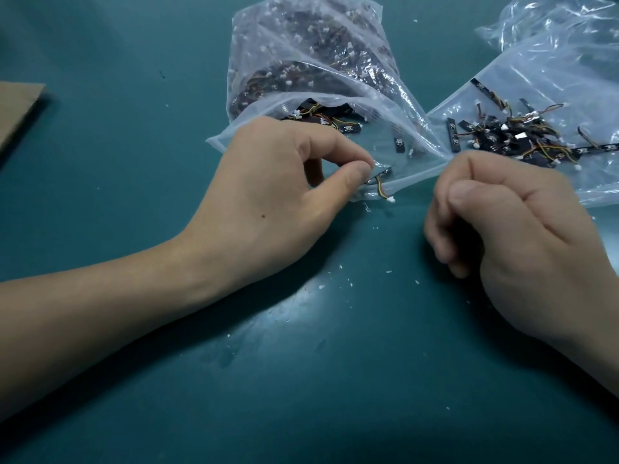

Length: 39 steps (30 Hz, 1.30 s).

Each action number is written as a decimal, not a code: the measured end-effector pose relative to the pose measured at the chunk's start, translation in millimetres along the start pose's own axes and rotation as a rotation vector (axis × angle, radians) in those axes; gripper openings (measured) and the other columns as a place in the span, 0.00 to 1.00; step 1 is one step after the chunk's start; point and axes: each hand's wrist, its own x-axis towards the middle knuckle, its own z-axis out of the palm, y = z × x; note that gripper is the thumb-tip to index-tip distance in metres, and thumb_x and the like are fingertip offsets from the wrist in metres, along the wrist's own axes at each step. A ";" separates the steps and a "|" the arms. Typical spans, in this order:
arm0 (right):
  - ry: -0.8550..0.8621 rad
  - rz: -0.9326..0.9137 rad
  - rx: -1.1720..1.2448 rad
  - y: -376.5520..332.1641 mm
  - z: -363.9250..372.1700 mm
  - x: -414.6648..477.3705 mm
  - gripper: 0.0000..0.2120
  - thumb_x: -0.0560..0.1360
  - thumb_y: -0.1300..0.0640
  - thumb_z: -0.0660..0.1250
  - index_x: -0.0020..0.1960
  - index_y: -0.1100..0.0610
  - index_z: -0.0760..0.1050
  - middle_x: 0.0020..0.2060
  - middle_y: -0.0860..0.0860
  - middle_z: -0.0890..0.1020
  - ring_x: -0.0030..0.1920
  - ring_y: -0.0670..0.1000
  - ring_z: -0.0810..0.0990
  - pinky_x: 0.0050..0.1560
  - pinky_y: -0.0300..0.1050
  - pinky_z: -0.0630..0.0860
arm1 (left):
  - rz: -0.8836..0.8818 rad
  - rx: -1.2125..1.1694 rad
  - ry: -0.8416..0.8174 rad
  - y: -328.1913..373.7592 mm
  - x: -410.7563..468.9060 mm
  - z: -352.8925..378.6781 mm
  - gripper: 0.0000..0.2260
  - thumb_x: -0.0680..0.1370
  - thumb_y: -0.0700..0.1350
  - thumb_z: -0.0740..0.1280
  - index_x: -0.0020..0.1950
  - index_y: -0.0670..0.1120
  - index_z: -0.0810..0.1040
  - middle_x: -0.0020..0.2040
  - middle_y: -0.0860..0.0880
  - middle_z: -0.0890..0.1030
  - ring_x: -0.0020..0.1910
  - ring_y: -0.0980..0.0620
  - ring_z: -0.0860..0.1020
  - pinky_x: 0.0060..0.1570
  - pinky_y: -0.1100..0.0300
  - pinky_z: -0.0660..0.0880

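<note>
A bare left forearm (100, 313) crosses the teal worktop (134, 61) toward an open plastic bag (301, 61) of electronic parts. There the left hand (268, 195) closes a narrow thumb-and-forefinger grip on the end of 1 wired module (382, 174) at the bag's mouth. The module is a short black strip trailing thin red, yellow and black leads to a tiny white connector (390, 200), which lies on the worktop just past the plastic lip. The right hand (522, 229), just beside the bag's near corner, is curled like a loose fist; whether its grip holds anything cannot be told from this angle. Drawing the piece out cleanly looks to call for a pull on the rigid strip rather than the fine leads, low and straight toward the person. The right hand would pin the film so the bag does not drag along or spill tangled neighbours. A second bag (552, 78) lies flat at right with a heap of loose modules (509, 135). White flecks (321, 286) dot the surface, and a piece of cardboard (20, 105) sits at the left edge.
</note>
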 end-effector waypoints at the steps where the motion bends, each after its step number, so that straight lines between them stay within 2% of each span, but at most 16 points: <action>1: 0.000 0.023 0.064 0.5 -0.5 0.4 0.08 0.74 0.61 0.58 0.38 0.53 0.71 0.28 0.55 0.78 0.25 0.51 0.71 0.26 0.40 0.68 | 0.000 0.005 -0.002 -0.8 0.5 0.3 0.03 0.79 0.47 0.73 0.48 0.54 0.87 0.34 0.62 0.79 0.30 0.64 0.73 0.33 0.77 0.65; 2: 0.001 0.030 0.094 1.4 -0.6 0.6 0.11 0.72 0.65 0.57 0.40 0.50 0.71 0.28 0.55 0.78 0.25 0.53 0.70 0.25 0.40 0.67 | 0.003 0.011 -0.012 -1.7 1.1 0.4 0.03 0.79 0.47 0.72 0.49 0.54 0.86 0.35 0.65 0.78 0.32 0.65 0.73 0.35 0.77 0.65; 4: -0.010 0.008 0.073 2.5 0.0 0.2 0.17 0.68 0.69 0.56 0.41 0.46 0.70 0.29 0.53 0.80 0.24 0.54 0.69 0.24 0.41 0.67 | 0.030 0.063 -0.062 -3.2 1.9 0.9 0.05 0.80 0.49 0.70 0.54 0.54 0.84 0.44 0.66 0.80 0.44 0.65 0.76 0.48 0.73 0.69; 6: -0.038 -0.019 0.026 3.1 1.1 0.1 0.18 0.69 0.69 0.57 0.42 0.45 0.70 0.31 0.51 0.81 0.25 0.50 0.71 0.27 0.39 0.68 | 0.052 0.143 -0.139 -5.3 2.1 2.5 0.12 0.79 0.54 0.67 0.61 0.56 0.82 0.53 0.65 0.80 0.56 0.59 0.76 0.63 0.59 0.72; 8: -0.047 -0.027 0.012 4.0 1.7 0.0 0.15 0.72 0.68 0.60 0.44 0.47 0.72 0.32 0.50 0.82 0.27 0.47 0.75 0.31 0.33 0.69 | 0.052 0.168 -0.186 -5.3 2.2 2.8 0.14 0.78 0.55 0.67 0.63 0.59 0.82 0.52 0.65 0.81 0.59 0.56 0.76 0.66 0.52 0.72; 12: -0.046 -0.038 -0.029 4.9 2.4 0.1 0.12 0.75 0.64 0.62 0.44 0.47 0.75 0.32 0.48 0.83 0.28 0.47 0.76 0.31 0.32 0.69 | 0.112 0.190 -0.219 -5.8 0.8 4.1 0.10 0.78 0.51 0.68 0.55 0.60 0.85 0.56 0.64 0.83 0.58 0.50 0.76 0.64 0.43 0.72; 15: -0.015 -0.047 -0.029 5.6 3.0 0.2 0.10 0.76 0.62 0.64 0.47 0.47 0.77 0.32 0.48 0.83 0.27 0.47 0.76 0.31 0.30 0.69 | 0.176 0.236 -0.199 -7.0 1.0 5.8 0.09 0.79 0.48 0.68 0.55 0.56 0.86 0.56 0.62 0.84 0.54 0.48 0.78 0.61 0.44 0.73; 17: 0.025 -0.074 -0.029 5.9 3.8 -0.1 0.09 0.77 0.61 0.66 0.49 0.48 0.78 0.33 0.49 0.82 0.26 0.48 0.76 0.30 0.33 0.69 | 0.177 0.166 -0.154 -7.6 1.1 5.1 0.08 0.78 0.47 0.69 0.54 0.54 0.86 0.52 0.61 0.85 0.50 0.52 0.79 0.57 0.54 0.75; 19: 0.075 -0.090 -0.026 6.3 4.3 -0.1 0.08 0.77 0.59 0.68 0.51 0.46 0.78 0.35 0.52 0.81 0.25 0.53 0.73 0.27 0.43 0.69 | 0.142 0.042 -0.084 -7.3 1.8 2.3 0.06 0.78 0.46 0.72 0.51 0.55 0.86 0.42 0.65 0.82 0.41 0.60 0.77 0.46 0.71 0.71; 21: 0.094 -0.097 -0.037 8.0 4.1 -0.3 0.09 0.76 0.56 0.72 0.54 0.44 0.79 0.38 0.51 0.81 0.25 0.58 0.73 0.26 0.46 0.69 | 0.088 -0.059 -0.071 -7.1 2.5 0.2 0.05 0.77 0.45 0.75 0.49 0.56 0.87 0.32 0.66 0.77 0.33 0.61 0.73 0.37 0.75 0.66; 25: 0.092 -0.157 -0.199 9.9 3.3 -0.2 0.12 0.74 0.57 0.77 0.53 0.44 0.81 0.44 0.45 0.81 0.31 0.51 0.76 0.34 0.33 0.69 | 0.046 -0.205 -0.135 -5.8 3.1 -1.0 0.05 0.77 0.44 0.75 0.47 0.55 0.87 0.30 0.63 0.78 0.27 0.57 0.70 0.31 0.73 0.65; 27: 0.121 -0.177 -0.270 10.1 3.3 1.4 0.11 0.74 0.58 0.77 0.52 0.44 0.83 0.48 0.45 0.80 0.37 0.51 0.77 0.35 0.37 0.70 | 0.020 -0.269 -0.159 -6.4 3.6 -1.1 0.04 0.77 0.44 0.75 0.47 0.53 0.86 0.35 0.63 0.83 0.29 0.51 0.74 0.31 0.70 0.69; 29: 0.145 -0.178 -0.278 10.1 2.9 2.2 0.10 0.74 0.58 0.77 0.51 0.44 0.84 0.50 0.45 0.80 0.39 0.53 0.78 0.35 0.45 0.72 | -0.004 -0.316 -0.189 -7.1 4.2 -0.4 0.04 0.77 0.43 0.75 0.50 0.51 0.86 0.39 0.59 0.85 0.31 0.51 0.76 0.33 0.68 0.71; 31: 0.141 -0.183 -0.265 9.5 2.9 1.9 0.08 0.76 0.57 0.76 0.51 0.45 0.84 0.48 0.46 0.81 0.41 0.53 0.79 0.36 0.44 0.73 | -0.034 -0.367 -0.226 -7.6 4.7 0.5 0.08 0.77 0.44 0.75 0.54 0.49 0.81 0.40 0.56 0.86 0.32 0.48 0.77 0.34 0.65 0.73; 35: 0.135 -0.141 -0.230 9.5 2.8 2.1 0.05 0.77 0.54 0.74 0.50 0.44 0.83 0.40 0.40 0.83 0.38 0.47 0.79 0.39 0.32 0.71 | -0.041 -0.399 -0.243 -7.9 4.9 -0.3 0.13 0.78 0.47 0.72 0.60 0.50 0.74 0.40 0.53 0.87 0.32 0.48 0.78 0.35 0.61 0.75; 39: 0.141 -0.114 -0.172 10.8 2.1 2.6 0.05 0.79 0.54 0.71 0.49 0.44 0.80 0.38 0.42 0.82 0.35 0.53 0.80 0.35 0.42 0.75 | -0.028 -0.399 -0.290 -5.4 3.8 0.4 0.14 0.78 0.49 0.72 0.63 0.50 0.77 0.43 0.52 0.86 0.38 0.39 0.80 0.37 0.51 0.78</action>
